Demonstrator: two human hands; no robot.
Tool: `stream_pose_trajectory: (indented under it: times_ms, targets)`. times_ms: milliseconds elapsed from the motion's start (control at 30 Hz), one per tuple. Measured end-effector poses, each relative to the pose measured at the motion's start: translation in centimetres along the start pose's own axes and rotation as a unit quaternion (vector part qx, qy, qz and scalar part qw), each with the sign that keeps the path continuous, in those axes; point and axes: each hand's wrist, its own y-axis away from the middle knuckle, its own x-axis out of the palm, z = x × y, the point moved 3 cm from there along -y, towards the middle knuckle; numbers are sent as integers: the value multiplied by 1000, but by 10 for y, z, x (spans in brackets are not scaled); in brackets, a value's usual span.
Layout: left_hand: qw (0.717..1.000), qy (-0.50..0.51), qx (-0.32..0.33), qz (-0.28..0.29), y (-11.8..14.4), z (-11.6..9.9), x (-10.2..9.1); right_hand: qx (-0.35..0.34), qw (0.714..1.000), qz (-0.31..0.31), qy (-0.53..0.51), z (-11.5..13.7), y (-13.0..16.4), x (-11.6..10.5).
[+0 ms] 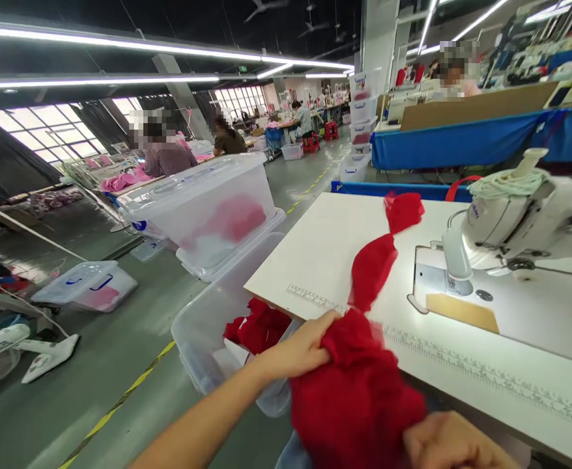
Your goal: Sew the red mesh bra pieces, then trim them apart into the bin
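- Nearest me, the blurred right hand [455,443] has its grip pinching the lower edge of the red cloth [357,391].
- The left hand's grip [310,345] pinches it higher, by the table's edge [276,301].
- Narrower red pieces [371,270] trail onto the table.
- Alongside, a plastic tub [193,332] holds red fabric [261,326].
- Rightward stands a sewing machine [515,215]; farther off, people [166,153] sit.

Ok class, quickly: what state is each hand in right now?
Left hand: closed, holding red fabric.
Right hand: blurred, but appears closed on the same fabric.
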Motion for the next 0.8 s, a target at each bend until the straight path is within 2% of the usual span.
stream_pose_trajectory:
  times_ms: [67, 133, 200, 300, 433, 633, 800]
  targets:
    - [998, 46, -10, 30, 38, 7, 7, 3, 993, -102, -53, -16, -6, -6]
    - [997, 44, -45, 53, 66, 16, 14, 65, 974, -194, -92, -37, -17, -7]
    - [996, 8, -64, 61, 85, 22, 21, 135, 960, -228, -96, -53, -29, -1]
    - [996, -56, -39, 61, 101, 29, 34, 177, 958, -215, -74, -64, -41, 9]
    - [990, -128, -15, 62, 113, 32, 47, 165, 964, -208, -14, -67, -44, 9]
    - [982, -164, -3, 89, 113, 23, 48, 124, 975, -168, 72, -60, -48, 7]
    - [979, -175, -11, 104, 111, 20, 48, 87, 981, -150, 86, -55, -55, 11]
